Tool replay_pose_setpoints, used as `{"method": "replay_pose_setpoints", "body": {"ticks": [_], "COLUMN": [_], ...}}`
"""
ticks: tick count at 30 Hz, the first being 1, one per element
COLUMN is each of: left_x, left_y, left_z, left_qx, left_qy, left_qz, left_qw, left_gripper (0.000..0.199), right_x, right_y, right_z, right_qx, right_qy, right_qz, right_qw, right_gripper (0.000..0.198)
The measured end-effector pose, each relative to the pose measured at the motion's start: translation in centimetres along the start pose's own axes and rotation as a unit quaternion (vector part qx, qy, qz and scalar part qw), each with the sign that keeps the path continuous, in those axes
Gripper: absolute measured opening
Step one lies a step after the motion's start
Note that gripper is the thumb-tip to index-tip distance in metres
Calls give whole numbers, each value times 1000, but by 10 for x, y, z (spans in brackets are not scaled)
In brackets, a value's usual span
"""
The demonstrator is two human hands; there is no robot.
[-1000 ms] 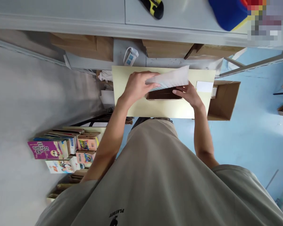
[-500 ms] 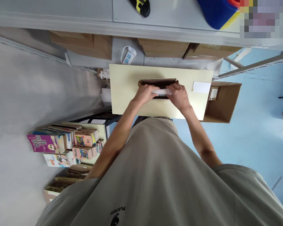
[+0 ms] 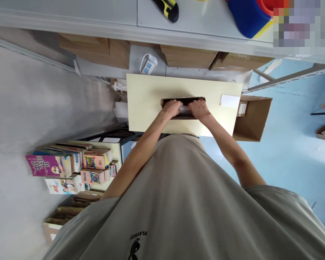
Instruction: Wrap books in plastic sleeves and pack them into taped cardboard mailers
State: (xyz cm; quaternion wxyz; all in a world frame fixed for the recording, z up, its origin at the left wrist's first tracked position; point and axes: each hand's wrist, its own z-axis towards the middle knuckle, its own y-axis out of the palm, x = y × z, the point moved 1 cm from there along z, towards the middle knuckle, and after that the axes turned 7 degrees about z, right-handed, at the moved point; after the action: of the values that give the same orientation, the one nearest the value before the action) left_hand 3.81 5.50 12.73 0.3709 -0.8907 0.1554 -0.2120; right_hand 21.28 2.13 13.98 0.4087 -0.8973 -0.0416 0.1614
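Note:
A narrow open cardboard box (image 3: 190,117) stands on a pale yellow tabletop (image 3: 146,115) in front of me. Inside its opening is a whitish, translucent packet (image 3: 184,109), its exact kind unclear. My left hand (image 3: 172,108) is closed on the packet's left end, and my right hand (image 3: 199,108) grips the right end. Both sets of fingertips reach down inside the box, partly hidden. To the right on the tabletop lies a white flat card or small box (image 3: 230,100).
A larger open carton (image 3: 256,119) sits right of the table. Behind are a power strip (image 3: 148,65), cardboard boxes (image 3: 189,57) and a grey shelf (image 3: 97,14) bearing a utility knife (image 3: 169,9) and a blue bin (image 3: 243,18). Books (image 3: 47,166) are stacked at left.
Both hands have pushed the whitish packet lower into the cardboard box. The box's back flap, raised before, no longer stands up as high. The view has shifted slightly.

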Motion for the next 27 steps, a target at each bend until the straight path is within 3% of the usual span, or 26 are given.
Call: {"method": "replay_pose_setpoints", "body": {"ticks": [5, 8, 12, 15, 17, 19, 22, 25, 27], "left_x": [6, 3, -13, -31, -43, -52, -54, -50, -49], "left_y": [17, 27, 35, 44, 54, 66, 82, 90, 92], "left_z": [-2, -18, -65, -97, -106, -104, -88, -75, -72], "left_qx": [-12, 16, 147, 252, 283, 275, 238, 219, 220], "left_qy": [-22, -6, 12, -64, -132, -172, -152, -106, -102], "left_qz": [-8, -35, -126, -185, -221, -266, -346, -405, -404], "left_qw": [1000, 999, 981, 948, 924, 908, 895, 882, 882], "left_gripper": [49, 50, 49, 42, 50, 61, 60, 55, 57], "right_x": [-8, -5, 12, 34, 49, 59, 59, 41, 27], "right_y": [6, 9, 14, 24, 35, 49, 67, 78, 81], "right_z": [-1, -17, -56, -86, -96, -97, -87, -76, -73], "right_qx": [-2, 30, 168, 292, 329, 311, 247, 234, 244], "right_qy": [40, 36, -13, 26, 84, 122, 126, 113, 119], "right_qz": [8, 26, 110, 180, 229, 294, 422, 501, 508], "right_qw": [999, 999, 980, 939, 912, 895, 863, 826, 817], "right_gripper": [49, 47, 42, 38, 46, 68, 93, 96, 94]}}
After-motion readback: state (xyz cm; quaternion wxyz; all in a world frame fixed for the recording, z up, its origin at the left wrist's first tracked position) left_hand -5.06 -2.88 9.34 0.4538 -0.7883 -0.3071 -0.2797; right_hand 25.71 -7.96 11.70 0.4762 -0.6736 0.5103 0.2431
